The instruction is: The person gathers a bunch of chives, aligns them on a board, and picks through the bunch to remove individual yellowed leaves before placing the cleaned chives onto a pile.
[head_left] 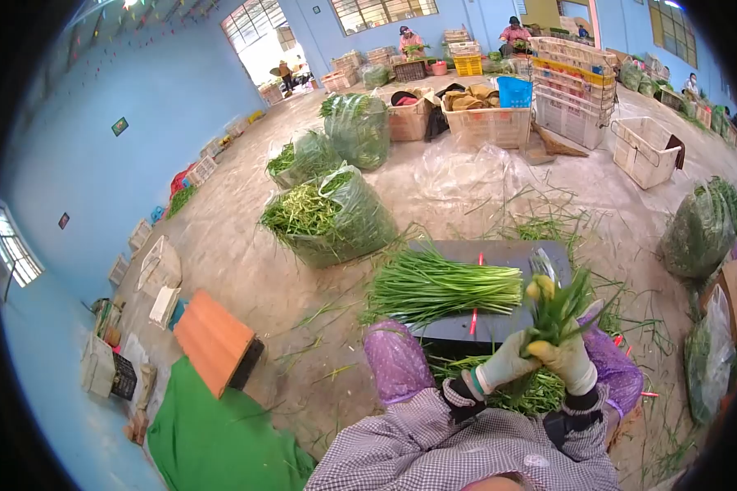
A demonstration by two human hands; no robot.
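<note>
Both my hands wear pale gloves with yellow fingertips and grip one small bunch of green chives [558, 309] upright in front of me. My left hand [506, 360] clasps the lower stalks. My right hand [571, 360] wraps them just beside it, and a yellow fingertip [540, 286] shows near the bunch's top. A larger sheaf of cut chives [442, 286] lies across a dark board [508, 255] just beyond my hands. More loose chives [540, 394] lie in my lap between purple-covered knees.
Clear bags stuffed with greens stand ahead-left [329, 219] and at the right [700, 229]. Plastic crates [487, 123] are stacked further back, where other people sit working. An orange stool [213, 340] and green cloth [213, 442] lie at my left. Stray stalks litter the floor.
</note>
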